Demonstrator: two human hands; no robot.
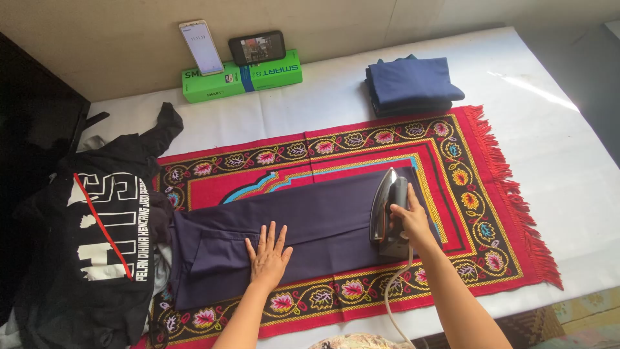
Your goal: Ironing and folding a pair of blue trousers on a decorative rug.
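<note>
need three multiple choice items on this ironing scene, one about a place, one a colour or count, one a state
1. Where does the stack of folded blue clothes lie?
A. beyond the far edge of the red patterned mat
B. under the iron
C. on the black printed shirt

2. How many phones lean on the wall above the green box?
A. one
B. two
C. four

3. How does the left hand rest on the dark purple garment?
A. clenched in a fist
B. pinching a fold
C. flat, fingers spread

Answers:
1 A, the stack sits on the white cloth past the mat's top border.
2 B, a white phone stands upright and a black phone sits sideways.
3 C, the palm is down with fingers apart, while the right hand grips the iron.
</note>
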